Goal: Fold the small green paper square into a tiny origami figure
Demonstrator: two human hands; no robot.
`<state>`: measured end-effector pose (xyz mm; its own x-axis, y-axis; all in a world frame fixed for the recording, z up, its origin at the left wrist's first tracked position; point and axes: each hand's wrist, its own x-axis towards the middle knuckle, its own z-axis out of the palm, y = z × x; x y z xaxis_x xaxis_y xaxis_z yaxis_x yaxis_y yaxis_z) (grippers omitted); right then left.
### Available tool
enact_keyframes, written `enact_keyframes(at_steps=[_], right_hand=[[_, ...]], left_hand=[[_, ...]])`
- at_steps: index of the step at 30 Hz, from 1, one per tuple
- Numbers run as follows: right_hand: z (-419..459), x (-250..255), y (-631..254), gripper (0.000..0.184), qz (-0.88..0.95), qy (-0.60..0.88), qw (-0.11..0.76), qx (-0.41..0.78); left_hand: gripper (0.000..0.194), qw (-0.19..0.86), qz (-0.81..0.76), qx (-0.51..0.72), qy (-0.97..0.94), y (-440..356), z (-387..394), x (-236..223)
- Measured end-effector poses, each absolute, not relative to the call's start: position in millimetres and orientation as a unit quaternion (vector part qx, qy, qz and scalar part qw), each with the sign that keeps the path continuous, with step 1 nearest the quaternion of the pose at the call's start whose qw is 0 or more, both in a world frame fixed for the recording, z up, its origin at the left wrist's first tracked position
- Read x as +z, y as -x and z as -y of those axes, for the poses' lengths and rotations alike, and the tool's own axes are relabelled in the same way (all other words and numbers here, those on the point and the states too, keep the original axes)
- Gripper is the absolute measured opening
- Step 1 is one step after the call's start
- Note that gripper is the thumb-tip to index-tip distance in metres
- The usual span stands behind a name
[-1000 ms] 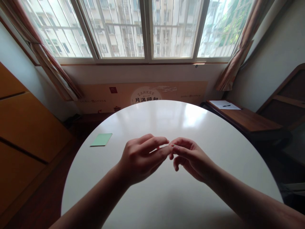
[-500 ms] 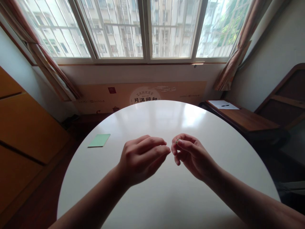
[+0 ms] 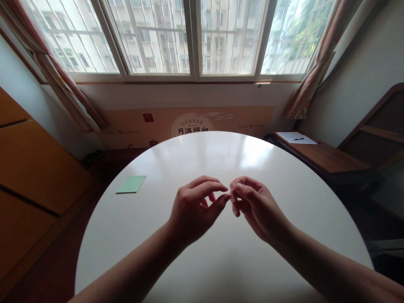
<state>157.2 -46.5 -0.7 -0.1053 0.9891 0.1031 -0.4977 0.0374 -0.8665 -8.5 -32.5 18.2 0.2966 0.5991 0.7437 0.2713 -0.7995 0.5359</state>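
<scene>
My right hand (image 3: 252,201) is pinched between thumb and forefinger above the white table. At its fingertips only a trace of something small and greenish shows, too little to tell its kind. Close to it on the left is my left hand (image 3: 200,208), its thumb and fingers apart with a gap between them. Its fingertips reach right up to the right hand's fingers; whether they touch is unclear. A square green pad of paper (image 3: 131,184) lies flat on the table, left of both hands.
The round white table (image 3: 195,269) spreads under both hands. Beyond it stand a printed orange panel (image 3: 126,122) and a barred window. At right, a brown wooden surface (image 3: 341,158) bears white paper (image 3: 287,137) and a pen (image 3: 298,139). An orange cabinet (image 3: 31,168) is at left.
My left hand has moved right, towards the right hand, and its thumb and fingers have spread apart. The small green thing in my right hand's pinch shows less than before.
</scene>
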Motion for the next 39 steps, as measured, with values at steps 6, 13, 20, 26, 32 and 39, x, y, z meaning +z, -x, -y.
enact_keyframes(at_steps=[6,13,20,26,32,39], right_hand=[[47.2,-6.4,-153.3,0.022,0.381,0.316,0.575,0.652],[48.5,-7.3,-151.3,0.022,0.366,0.318,0.561,0.671],[47.2,-8.2,-151.9,0.022,0.386,0.314,0.557,0.666],[47.1,-6.3,-154.0,0.022,0.383,0.317,0.552,0.670],[46.2,-5.3,-154.9,0.021,0.405,0.322,0.545,0.660],[45.9,-6.8,-156.7,0.021,0.445,0.319,0.538,0.640]], left_hand=[[0.004,0.210,-0.320,0.522,-0.762,8.9,31.2,19.0],[0.006,0.178,-0.319,0.521,-0.772,11.2,30.0,18.5],[0.007,0.200,-0.335,0.508,-0.768,11.0,29.9,20.7],[0.012,0.180,-0.286,0.513,-0.789,14.5,27.5,21.9],[0.012,0.157,-0.263,0.508,-0.805,16.5,27.3,22.9],[0.013,0.137,-0.256,0.503,-0.814,16.2,27.8,23.0]])
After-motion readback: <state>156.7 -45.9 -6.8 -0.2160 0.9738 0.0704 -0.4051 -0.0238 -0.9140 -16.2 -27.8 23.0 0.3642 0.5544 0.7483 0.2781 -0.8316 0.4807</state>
